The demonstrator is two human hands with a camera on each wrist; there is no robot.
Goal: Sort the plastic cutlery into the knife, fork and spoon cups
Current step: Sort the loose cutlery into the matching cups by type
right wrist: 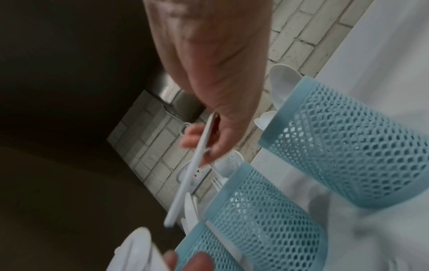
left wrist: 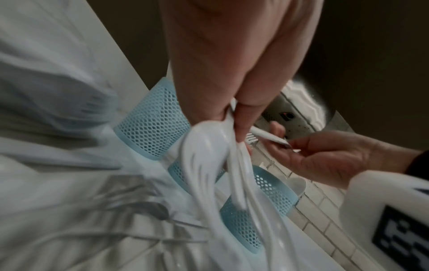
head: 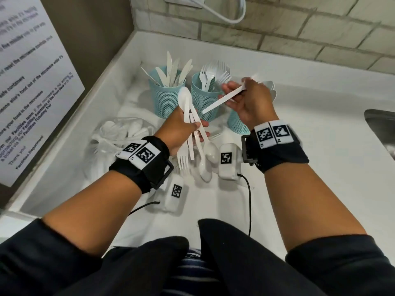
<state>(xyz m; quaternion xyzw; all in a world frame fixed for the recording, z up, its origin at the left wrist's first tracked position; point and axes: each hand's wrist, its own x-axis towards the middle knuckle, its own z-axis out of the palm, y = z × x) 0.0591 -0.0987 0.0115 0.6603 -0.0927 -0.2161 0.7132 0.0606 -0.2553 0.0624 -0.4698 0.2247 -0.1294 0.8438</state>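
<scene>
Three blue mesh cups stand in a row: the knife cup [head: 164,97], the fork cup [head: 201,99] and the spoon cup [head: 236,122], which is partly hidden behind my right hand. My left hand [head: 197,129] grips a bundle of white spoons and forks [head: 192,116] in front of the cups. My right hand [head: 234,92] pinches a single white piece [head: 220,102] above the fork and spoon cups, with its handle pointing down-left and its head blurred. The right wrist view shows that piece [right wrist: 192,174] over the spoon cup [right wrist: 348,146] and fork cup [right wrist: 267,210].
A clear bag of more cutlery [head: 119,135] lies left of my left hand. A wall with a printed notice [head: 32,82] closes the left side and a brick wall [head: 299,28] the back. A steel sink [head: 380,129] opens at the right.
</scene>
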